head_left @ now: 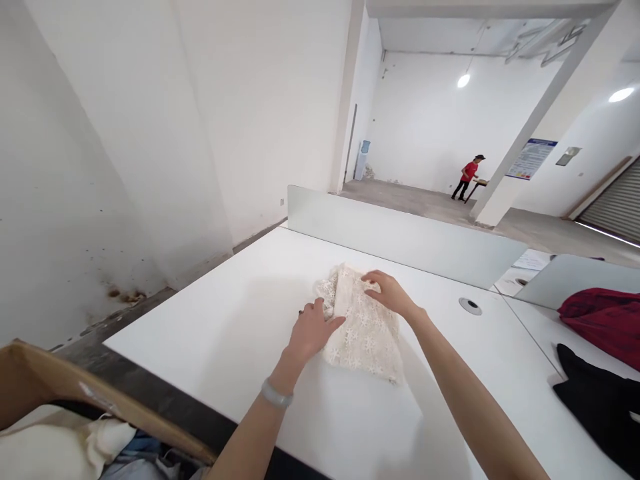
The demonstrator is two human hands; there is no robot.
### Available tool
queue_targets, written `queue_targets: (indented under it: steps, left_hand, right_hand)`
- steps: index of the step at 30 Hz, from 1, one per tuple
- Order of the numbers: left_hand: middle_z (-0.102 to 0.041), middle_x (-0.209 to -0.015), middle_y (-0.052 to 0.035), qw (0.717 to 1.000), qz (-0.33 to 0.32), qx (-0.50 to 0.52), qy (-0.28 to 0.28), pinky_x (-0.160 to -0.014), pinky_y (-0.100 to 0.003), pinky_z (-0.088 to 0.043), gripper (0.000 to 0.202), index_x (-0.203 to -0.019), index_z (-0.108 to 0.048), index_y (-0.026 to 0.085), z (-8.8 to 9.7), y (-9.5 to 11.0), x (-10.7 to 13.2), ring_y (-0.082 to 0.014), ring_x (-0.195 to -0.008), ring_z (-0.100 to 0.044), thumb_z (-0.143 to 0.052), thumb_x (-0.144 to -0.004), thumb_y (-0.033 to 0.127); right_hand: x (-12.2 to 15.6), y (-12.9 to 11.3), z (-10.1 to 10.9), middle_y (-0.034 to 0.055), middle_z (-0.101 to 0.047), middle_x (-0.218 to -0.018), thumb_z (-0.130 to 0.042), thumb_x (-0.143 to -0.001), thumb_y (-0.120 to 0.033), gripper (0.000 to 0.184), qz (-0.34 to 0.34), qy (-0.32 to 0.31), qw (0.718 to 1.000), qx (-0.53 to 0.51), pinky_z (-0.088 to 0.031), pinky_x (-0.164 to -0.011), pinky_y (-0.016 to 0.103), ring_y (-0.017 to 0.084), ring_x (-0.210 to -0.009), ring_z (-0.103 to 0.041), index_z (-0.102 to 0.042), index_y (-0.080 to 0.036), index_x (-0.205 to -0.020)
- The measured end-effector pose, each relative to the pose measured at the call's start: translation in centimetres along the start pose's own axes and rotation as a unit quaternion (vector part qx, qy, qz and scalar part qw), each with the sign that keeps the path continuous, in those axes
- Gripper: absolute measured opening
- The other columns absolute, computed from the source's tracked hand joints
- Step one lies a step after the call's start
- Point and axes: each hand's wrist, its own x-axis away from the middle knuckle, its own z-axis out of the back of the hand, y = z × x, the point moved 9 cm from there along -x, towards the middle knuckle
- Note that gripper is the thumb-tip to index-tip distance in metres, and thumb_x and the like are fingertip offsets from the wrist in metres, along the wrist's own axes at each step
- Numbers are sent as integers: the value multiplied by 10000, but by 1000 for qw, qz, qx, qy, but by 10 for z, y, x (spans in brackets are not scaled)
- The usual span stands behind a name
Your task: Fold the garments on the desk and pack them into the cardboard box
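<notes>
A cream lace cloth (365,333), folded into a rough rectangle, lies in the middle of the white table (225,320). My left hand (313,328) rests on its left edge, fingers curled over the fold and thumb pressing the fabric. My right hand (387,292) lies on the far top part, its fingers bent and pinching a fold of the lace. A pale bracelet (276,395) circles my left wrist.
A red garment (603,317) and a black garment (600,400) lie on the neighbouring desk at right. A grey divider panel (400,233) stands along the table's far edge, with a cable hole (470,306) near it. A cardboard box (65,400) of clothes sits at lower left. A person in red (467,177) stands far off.
</notes>
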Motion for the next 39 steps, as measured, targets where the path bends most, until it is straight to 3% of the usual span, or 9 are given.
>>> queue_targets:
  steps: [4, 8, 13, 16, 22, 27, 30, 35, 39]
  left_hand:
    - [-399, -1374, -222, 996, -21, 80, -18, -973, -435, -365, 854, -1382, -300, 139, -12, 11, -33, -364, -1248, -416, -601, -707, 565]
    - [-301, -1460, -209, 990, -84, 115, 0, -1067, -435, -272, 767, -1385, -335, 119, -25, 25, -50, -340, -1339, -308, -639, -702, 288]
    - [-174, -1541, -105, 963, -172, 209, -7, -1114, -319, -243, 698, -1410, -339, 135, -29, 31, -53, -225, -1406, -199, -481, -728, 95]
    - [-192, -1535, -87, 951, -184, 250, -14, -1136, -314, -207, 710, -1410, -348, 142, -25, 30, -54, -207, -1405, -196, -475, -714, 83]
    - [-221, -1494, -138, 935, -114, 335, 9, -1118, -335, -237, 765, -1395, -315, 130, -22, 15, -59, -236, -1372, -258, -556, -669, 119]
    - [-62, -1532, -167, 934, -33, 356, 0, -1131, -396, -184, 960, -1442, -196, 152, -34, -1, -63, -279, -1418, -107, -692, -627, 263]
    - [-28, -1551, -137, 931, -50, 362, -12, -1142, -394, -157, 921, -1448, -221, 168, -38, 1, -65, -259, -1432, -49, -641, -629, 188]
    - [-187, -1536, -106, 901, -135, 409, -48, -1138, -377, -194, 903, -1462, -221, 165, -39, 18, -61, -256, -1406, -190, -550, -624, 107]
    - [-305, -1497, -87, 837, -160, 508, -127, -1015, -364, -391, 920, -1481, -144, 208, -42, 33, -53, -258, -1320, -366, -529, -651, 115]
  right_hand:
    - [-66, 29, -38, 115, -411, -1405, -576, -658, -117, 606, -56, -12, 998, -29, -303, -1042, 443, 280, -1273, -375, -519, -187, -1256]
    - [-86, 47, -60, 119, -571, -1229, -601, -643, -178, 632, -95, -36, 993, -65, -405, -933, 400, 266, -1102, -520, -516, -175, -1269]
    - [-73, 64, -33, 63, -643, -980, -540, -759, -403, 406, -101, -28, 989, -102, -458, -779, 341, 198, -844, -582, -605, -171, -1086]
    - [-69, 66, -13, 73, -561, -1210, -605, -738, -464, 396, -75, -10, 989, -125, -414, -895, 350, 215, -1056, -529, -623, -208, -1040]
    - [-76, 70, -58, 65, -600, -1123, -662, -708, -399, 683, -99, -145, 971, -165, -452, -849, 343, 191, -959, -568, -447, -234, -1335]
    - [-89, 72, -63, 82, -578, -1167, -638, -718, -400, 364, -73, -108, 982, -133, -409, -922, 370, 218, -1058, -527, -642, -184, -1012]
    - [-87, 69, -65, 68, -503, -1311, -690, -681, -382, 524, -75, -134, 975, -161, -417, -924, 338, 216, -1148, -487, -579, -244, -1174]
    - [-81, 69, -59, 41, -643, -971, -688, -667, -428, 507, -121, -149, 963, -190, -464, -676, 292, 158, -758, -578, -608, -188, -1107]
    - [-77, 65, -31, 85, -603, -1177, -709, -653, -431, 320, -112, -115, 946, -282, -467, -686, 282, 180, -877, -590, -614, -186, -835]
